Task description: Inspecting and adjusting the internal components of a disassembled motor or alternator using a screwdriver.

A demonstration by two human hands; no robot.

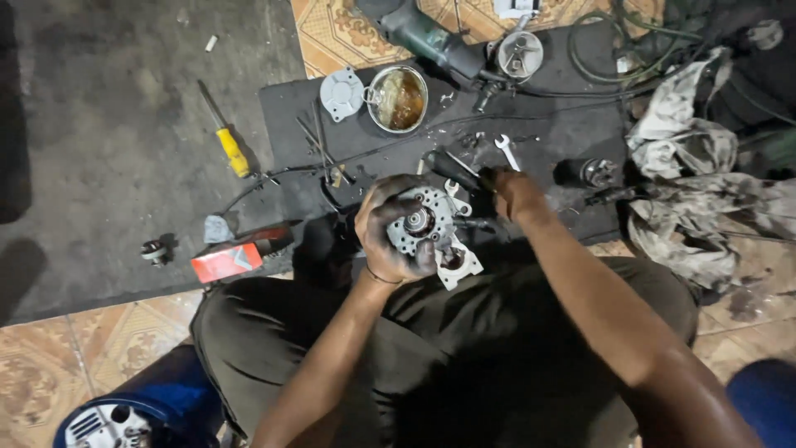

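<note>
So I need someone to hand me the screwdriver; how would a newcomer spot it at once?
Start at the black rubber mat spread on the floor in front of the seated person. Just off its left edge, on the dark floor, lies the screwdriver, pointing up and to the left. Its bright yellow handle sets it apart from the grey metal parts and the small wrench on the mat.
</note>
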